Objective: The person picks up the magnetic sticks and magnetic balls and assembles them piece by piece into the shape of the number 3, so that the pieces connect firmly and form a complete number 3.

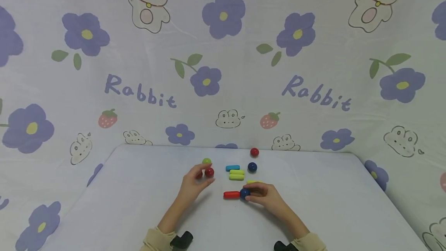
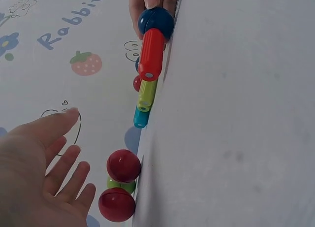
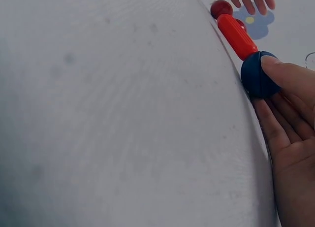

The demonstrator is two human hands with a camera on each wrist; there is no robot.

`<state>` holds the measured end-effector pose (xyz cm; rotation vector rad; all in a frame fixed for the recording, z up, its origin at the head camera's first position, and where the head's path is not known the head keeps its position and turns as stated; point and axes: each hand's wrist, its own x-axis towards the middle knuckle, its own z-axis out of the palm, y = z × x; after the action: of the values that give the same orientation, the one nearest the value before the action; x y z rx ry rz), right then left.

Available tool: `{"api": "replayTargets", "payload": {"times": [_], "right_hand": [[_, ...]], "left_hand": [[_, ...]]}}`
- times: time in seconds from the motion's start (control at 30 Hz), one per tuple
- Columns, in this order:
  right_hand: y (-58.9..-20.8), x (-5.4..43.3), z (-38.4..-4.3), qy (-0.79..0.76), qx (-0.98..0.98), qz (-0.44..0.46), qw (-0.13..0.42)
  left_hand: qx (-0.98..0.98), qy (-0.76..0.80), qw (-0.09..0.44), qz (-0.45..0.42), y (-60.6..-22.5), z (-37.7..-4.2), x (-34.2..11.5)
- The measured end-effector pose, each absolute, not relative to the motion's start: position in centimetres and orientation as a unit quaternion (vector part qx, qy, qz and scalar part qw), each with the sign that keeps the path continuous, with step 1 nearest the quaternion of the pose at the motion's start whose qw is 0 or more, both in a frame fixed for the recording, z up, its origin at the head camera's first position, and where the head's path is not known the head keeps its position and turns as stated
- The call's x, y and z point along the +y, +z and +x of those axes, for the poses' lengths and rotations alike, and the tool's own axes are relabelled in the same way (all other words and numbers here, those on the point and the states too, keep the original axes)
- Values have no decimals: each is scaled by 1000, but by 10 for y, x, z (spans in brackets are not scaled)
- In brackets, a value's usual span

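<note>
My right hand point(image 1: 270, 197) pinches a dark blue ball point(image 1: 245, 193) between thumb and fingers. A red ridged stick point(image 1: 231, 195) is joined to the ball's left side, its far end free and pointing left. Beside two red balls point(image 2: 124, 166) point(image 2: 117, 205) is my left hand point(image 2: 47, 173), fingers spread and relaxed, with a gap between the fingertips and the balls in the left wrist view. A lime green ball point(image 1: 206, 161) sits just behind the red ones, partly hidden by them in the left wrist view.
At the middle of the white table point(image 1: 139, 196) lie a light blue stick point(image 1: 232, 168) and two yellow-green sticks point(image 1: 236, 175). Another yellow stick point(image 1: 254, 181) is partly behind the right hand. A second blue ball point(image 1: 252, 167) and a red ball point(image 1: 254, 152) stand farther back.
</note>
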<state>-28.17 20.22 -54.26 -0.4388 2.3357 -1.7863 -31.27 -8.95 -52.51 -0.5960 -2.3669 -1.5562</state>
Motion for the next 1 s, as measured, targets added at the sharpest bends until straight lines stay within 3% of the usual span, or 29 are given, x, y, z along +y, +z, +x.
{"api": "replayTargets", "payload": {"times": [0.4,1.0], "right_hand": [[-544,205,-281,-600,782,-145,86],[-550,209,-283,-604,780,-138,91]], "left_hand": [[-825,-521,149,-159,-529,-315,-96],[-817,-545,149,-114,-543,-322,-103]]}}
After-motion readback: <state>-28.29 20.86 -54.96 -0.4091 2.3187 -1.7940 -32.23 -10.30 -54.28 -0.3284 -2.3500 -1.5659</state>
